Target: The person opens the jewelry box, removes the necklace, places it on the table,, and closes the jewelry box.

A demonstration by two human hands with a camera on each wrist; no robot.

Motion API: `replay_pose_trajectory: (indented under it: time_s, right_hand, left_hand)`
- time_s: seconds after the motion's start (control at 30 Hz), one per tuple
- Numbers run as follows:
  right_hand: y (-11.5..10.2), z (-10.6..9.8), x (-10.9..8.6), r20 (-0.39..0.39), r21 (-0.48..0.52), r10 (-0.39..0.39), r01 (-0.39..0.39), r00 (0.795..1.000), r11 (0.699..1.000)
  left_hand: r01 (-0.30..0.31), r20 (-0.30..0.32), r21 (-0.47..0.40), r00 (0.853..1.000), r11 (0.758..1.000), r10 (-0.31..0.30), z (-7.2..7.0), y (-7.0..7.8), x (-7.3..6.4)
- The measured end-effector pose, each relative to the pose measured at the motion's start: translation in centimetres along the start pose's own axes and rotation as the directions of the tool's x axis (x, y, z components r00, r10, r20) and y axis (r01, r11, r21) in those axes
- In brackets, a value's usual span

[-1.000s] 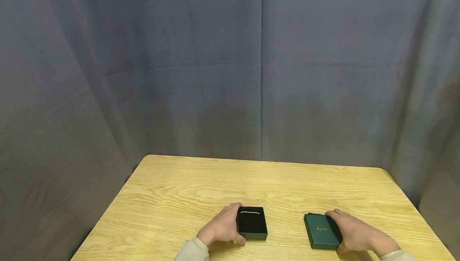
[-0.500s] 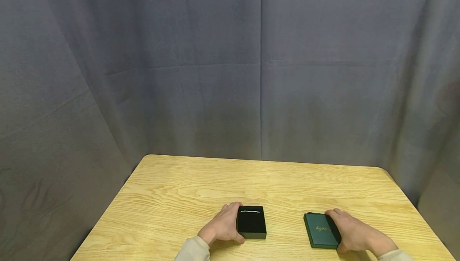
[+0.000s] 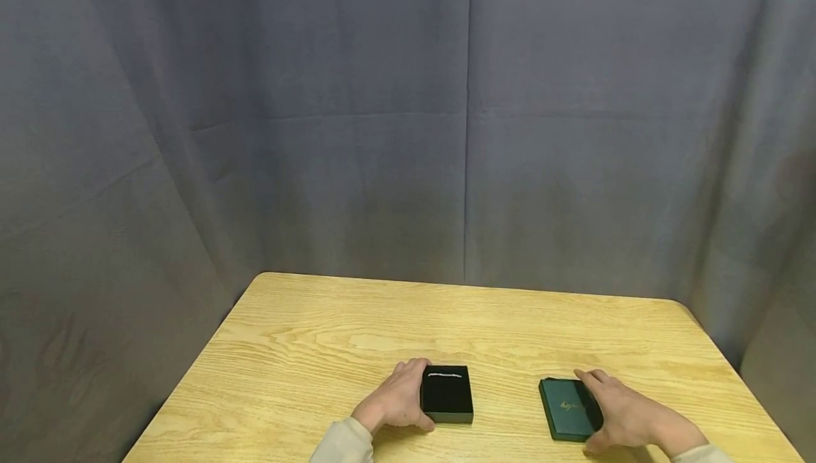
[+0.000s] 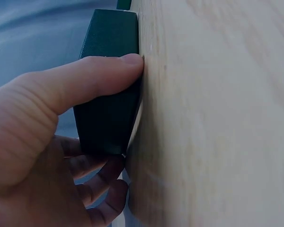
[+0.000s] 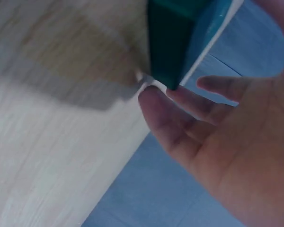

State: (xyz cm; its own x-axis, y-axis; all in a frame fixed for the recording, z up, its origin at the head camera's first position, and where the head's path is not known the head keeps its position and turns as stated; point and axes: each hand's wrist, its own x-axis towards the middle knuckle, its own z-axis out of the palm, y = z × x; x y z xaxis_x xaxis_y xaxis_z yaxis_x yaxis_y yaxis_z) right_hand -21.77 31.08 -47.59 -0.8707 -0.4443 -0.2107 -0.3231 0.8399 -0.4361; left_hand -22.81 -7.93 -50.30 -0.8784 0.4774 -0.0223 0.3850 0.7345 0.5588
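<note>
A small dark green jewelry box base lies on the table with its black insert facing up. Across the insert's far part runs a thin silvery strand. My left hand grips the base from its left side, thumb along the near wall and fingers at the far corner, as the left wrist view also shows on the green wall. To the right lies the green box lid with gold lettering on top. My right hand is spread around the lid's right side, its fingers loosely extended at the corner.
The wood-grain table has rounded far corners. A grey curtain hangs behind it and along both sides. A gap of bare tabletop separates the base from the lid.
The right thumb has shifted left along the lid's near edge and the right fingers have spread slightly. Box base, lid and left hand stay in place.
</note>
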Motion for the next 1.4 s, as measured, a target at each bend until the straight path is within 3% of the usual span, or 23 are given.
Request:
replay_pose_trajectory:
  time_s: [0.2,0.37,0.57,1.1,1.4]
  right_hand:
    - [-1.2,-0.5,0.3,-0.097,0.001,0.034,-0.034,0.995,0.999]
    - [-2.8,-0.6,0.9,-0.224,-0.054,-0.040,0.029,0.974,0.998]
    - [-5.4,-0.9,1.7,-0.289,-0.105,-0.126,0.099,0.949,0.990]
    - [-10.5,0.6,5.0,-0.275,-0.176,-0.352,0.313,0.895,0.933]
    - [-13.1,2.2,6.9,-0.241,-0.231,-0.431,0.380,0.869,0.896]
  left_hand:
    - [0.006,0.004,0.017,1.000,1.000,-0.006,0.0,0.1,0.0]
    - [0.007,0.007,0.028,1.000,1.000,-0.007,0.0,0.0,0.0]
    - [0.003,0.005,0.038,1.000,0.999,-0.003,-0.2,0.0,-0.1]
    - [0.006,0.004,0.023,1.000,1.000,-0.006,-0.5,0.3,-0.1]
    - [0.000,0.005,0.022,1.000,1.000,0.000,-0.4,0.3,-0.2]
